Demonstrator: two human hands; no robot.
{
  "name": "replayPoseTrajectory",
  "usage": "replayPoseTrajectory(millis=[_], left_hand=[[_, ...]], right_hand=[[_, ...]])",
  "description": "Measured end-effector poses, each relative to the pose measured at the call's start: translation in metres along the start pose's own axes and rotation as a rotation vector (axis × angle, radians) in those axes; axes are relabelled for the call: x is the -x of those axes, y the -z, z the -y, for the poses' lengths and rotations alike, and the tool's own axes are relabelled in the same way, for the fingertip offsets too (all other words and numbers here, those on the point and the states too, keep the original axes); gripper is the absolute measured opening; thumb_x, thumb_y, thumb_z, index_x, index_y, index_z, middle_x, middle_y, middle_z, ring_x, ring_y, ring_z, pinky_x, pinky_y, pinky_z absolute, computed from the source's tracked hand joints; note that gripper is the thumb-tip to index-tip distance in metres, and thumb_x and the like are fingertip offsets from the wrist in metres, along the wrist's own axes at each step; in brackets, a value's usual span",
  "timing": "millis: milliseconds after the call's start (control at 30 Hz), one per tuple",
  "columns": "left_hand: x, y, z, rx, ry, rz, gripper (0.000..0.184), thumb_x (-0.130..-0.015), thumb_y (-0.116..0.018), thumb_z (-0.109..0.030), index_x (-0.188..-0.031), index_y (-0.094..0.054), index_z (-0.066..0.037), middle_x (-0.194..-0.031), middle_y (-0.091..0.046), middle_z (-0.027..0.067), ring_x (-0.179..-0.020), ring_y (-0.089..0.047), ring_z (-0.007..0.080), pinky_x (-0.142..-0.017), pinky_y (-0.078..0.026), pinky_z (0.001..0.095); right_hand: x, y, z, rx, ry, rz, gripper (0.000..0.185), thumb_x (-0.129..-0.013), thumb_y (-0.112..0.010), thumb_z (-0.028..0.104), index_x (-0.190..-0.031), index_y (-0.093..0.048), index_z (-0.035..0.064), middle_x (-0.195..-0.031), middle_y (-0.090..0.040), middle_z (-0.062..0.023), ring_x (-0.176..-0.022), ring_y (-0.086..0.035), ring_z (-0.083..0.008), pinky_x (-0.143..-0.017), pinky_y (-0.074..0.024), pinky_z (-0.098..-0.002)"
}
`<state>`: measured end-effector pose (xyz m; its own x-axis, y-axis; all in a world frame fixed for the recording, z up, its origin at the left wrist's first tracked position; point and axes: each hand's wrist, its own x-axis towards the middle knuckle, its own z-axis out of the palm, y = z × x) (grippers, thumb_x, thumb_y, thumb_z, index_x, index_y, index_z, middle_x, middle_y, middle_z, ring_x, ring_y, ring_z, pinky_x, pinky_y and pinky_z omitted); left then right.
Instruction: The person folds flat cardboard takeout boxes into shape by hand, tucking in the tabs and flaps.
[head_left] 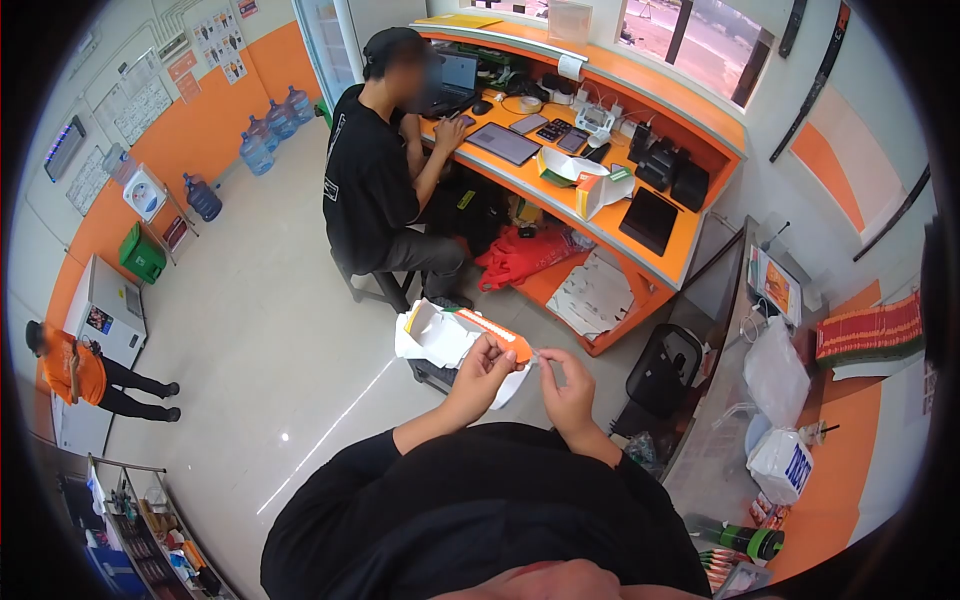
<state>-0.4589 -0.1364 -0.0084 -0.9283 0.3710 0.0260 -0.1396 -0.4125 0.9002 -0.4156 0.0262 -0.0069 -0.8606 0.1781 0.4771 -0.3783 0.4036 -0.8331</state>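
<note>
My left hand (480, 378) is closed around an orange strip-like piece with white marks (497, 333), which looks like a box cutter. Close to its right end, my right hand (568, 388) pinches something small and thin at the tip; its exact shape is too small to tell. The two hands are almost touching in front of my chest. Just beyond them, white cut or folded card pieces (433, 338) with an orange and yellow part lie on a dark stool.
A person in black (365, 180) sits at an orange desk (610, 232) holding a laptop, tablets and card pieces. Another person in orange (75, 365) stands far left. A black chair (663, 368) and cluttered side counter (715, 420) are on the right.
</note>
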Motion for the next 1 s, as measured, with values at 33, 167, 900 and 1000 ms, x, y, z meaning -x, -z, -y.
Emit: replayPoseTrajectory(millis=[33,167,900,1000], left_hand=[[-0.002,0.002,0.003,0.003,0.010,-0.017,0.018,-0.100,-0.055,-0.013,-0.112,-0.051,0.000,-0.102,-0.062,0.0070,-0.093,-0.062,0.0121,-0.088,-0.051,0.0287],[-0.006,0.012,0.012,-0.081,0.031,-0.055,0.016,-0.100,-0.055,-0.012,-0.109,-0.051,0.000,-0.100,-0.062,0.0069,-0.092,-0.062,0.0114,-0.086,-0.052,0.0285],[0.001,-0.003,0.026,-0.215,-0.258,-0.195,0.008,-0.090,-0.069,-0.002,-0.093,-0.062,0.000,-0.091,-0.067,0.0033,-0.082,-0.063,0.0082,-0.076,-0.052,0.0241],[0.001,-0.001,0.026,-0.219,-0.228,-0.179,0.007,-0.090,-0.069,-0.002,-0.094,-0.063,0.000,-0.090,-0.068,0.0029,-0.083,-0.063,0.0077,-0.076,-0.051,0.0236]], right_hand=[[0.000,0.004,-0.005,0.175,0.028,0.114,0.022,-0.087,-0.064,-0.001,-0.108,-0.058,0.0020,-0.126,-0.058,-0.0162,-0.099,-0.066,-0.0285,-0.085,-0.0503,-0.0354],[-0.005,-0.003,0.001,0.078,-0.081,0.078,0.021,-0.087,-0.063,-0.001,-0.108,-0.058,0.0023,-0.114,-0.064,-0.0157,-0.096,-0.066,-0.0271,-0.083,-0.0511,-0.0343],[-0.011,-0.015,0.013,-0.292,-0.071,-0.036,0.014,-0.092,-0.063,0.000,-0.105,-0.066,-0.0038,-0.114,-0.065,-0.0146,-0.104,-0.065,-0.0210,-0.090,-0.0533,-0.0295],[-0.010,-0.014,0.011,-0.345,-0.088,-0.038,0.013,-0.093,-0.062,-0.001,-0.104,-0.066,-0.0054,-0.117,-0.063,-0.0140,-0.105,-0.064,-0.0190,-0.090,-0.0534,-0.0280]])
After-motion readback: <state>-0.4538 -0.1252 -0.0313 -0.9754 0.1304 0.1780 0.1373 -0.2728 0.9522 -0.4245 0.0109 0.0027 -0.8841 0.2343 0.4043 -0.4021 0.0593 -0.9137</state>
